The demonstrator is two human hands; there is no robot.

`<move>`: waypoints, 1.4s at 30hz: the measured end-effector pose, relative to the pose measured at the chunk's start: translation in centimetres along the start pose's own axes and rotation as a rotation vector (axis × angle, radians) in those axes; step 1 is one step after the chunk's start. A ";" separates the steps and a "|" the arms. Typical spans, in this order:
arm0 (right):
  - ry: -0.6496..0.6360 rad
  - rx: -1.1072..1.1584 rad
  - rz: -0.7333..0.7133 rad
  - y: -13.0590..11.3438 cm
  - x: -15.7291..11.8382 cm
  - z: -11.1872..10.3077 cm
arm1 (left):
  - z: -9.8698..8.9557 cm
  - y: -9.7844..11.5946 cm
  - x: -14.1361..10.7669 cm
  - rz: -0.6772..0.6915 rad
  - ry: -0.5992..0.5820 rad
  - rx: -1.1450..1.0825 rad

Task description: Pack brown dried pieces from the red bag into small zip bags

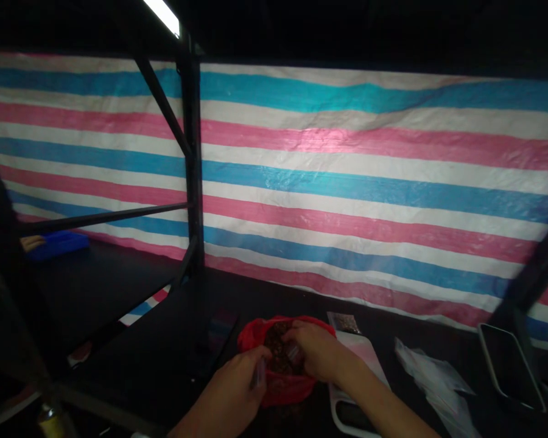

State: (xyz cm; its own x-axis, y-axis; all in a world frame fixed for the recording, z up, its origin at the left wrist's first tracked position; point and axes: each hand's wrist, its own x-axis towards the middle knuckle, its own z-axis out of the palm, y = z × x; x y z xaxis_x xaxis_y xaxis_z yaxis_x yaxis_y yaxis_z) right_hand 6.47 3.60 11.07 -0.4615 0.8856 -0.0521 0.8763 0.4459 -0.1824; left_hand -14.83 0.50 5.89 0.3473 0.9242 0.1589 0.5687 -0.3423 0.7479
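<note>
A red plastic bag (pixel 256 336) lies open on the black tabletop (pixel 164 359), filled with dark brown granular pieces (pixel 281 359). My left hand (pixel 228 395) is at the bag's near side, shut on a slim silvery tool (pixel 258 374) whose exact kind I cannot tell. My right hand (pixel 314 351) grips the bag's far mouth, with its fingers reaching over the dark pieces. A white digital scale (pixel 354 389) stands just right of the bag, partly under my right forearm.
A small clear packet of dark material (pixel 344 322) lies behind the scale. Crumpled clear plastic bags (pixel 433 377) and a black phone (pixel 511 368) lie to the right. A blue tray (pixel 57 246) sits on a left shelf. Black metal framing and a striped tarpaulin (pixel 369 182) stand behind.
</note>
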 end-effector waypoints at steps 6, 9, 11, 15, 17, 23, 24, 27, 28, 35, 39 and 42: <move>-0.086 -0.022 0.036 -0.1 1.2 1.3 | 3.3 -1.3 0.8 -0.132 0.175 -0.102; -0.046 0.044 0.025 -0.5 1.7 2.2 | 4.7 -2.0 1.0 -0.164 0.201 -0.172; -0.020 0.105 0.022 -0.5 2.0 2.7 | 5.2 -2.6 1.1 -0.184 0.229 -0.270; 0.045 0.258 0.059 0.5 2.3 3.4 | 4.8 -4.4 0.5 -0.192 0.238 -0.348; 0.078 0.341 0.093 1.5 2.4 3.5 | 4.0 -5.0 0.0 -0.221 0.312 -0.273; 0.144 0.532 0.106 3.9 1.8 3.8 | 1.7 -2.2 0.5 -0.271 0.603 -0.034; 0.151 0.558 0.091 4.1 1.7 3.7 | 1.6 -1.3 1.2 -0.253 0.593 -0.054; 0.169 0.637 0.040 4.4 1.3 3.1 | 1.9 1.0 3.5 -0.199 0.477 -0.181; 0.181 0.661 0.028 4.5 1.2 2.8 | 2.2 1.5 4.3 -0.196 0.418 -0.226; 0.300 0.714 -0.017 3.2 -0.5 -0.3 | 3.9 0.4 6.6 -0.215 0.242 -0.323; 0.264 0.547 -0.062 0.9 -0.8 -2.0 | 4.4 0.1 6.4 -0.177 0.200 -0.371; 0.220 0.368 -0.077 -0.5 -0.3 -2.6 | 4.5 0.4 6.5 -0.147 0.203 -0.431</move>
State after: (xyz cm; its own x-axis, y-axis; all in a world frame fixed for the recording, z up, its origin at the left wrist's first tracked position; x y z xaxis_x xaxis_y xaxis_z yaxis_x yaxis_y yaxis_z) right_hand 6.58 3.44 13.77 -0.4480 0.8761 0.1783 0.7147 0.4708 -0.5173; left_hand -9.00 5.59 4.26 0.1098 0.9865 0.1216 0.2256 -0.1439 0.9635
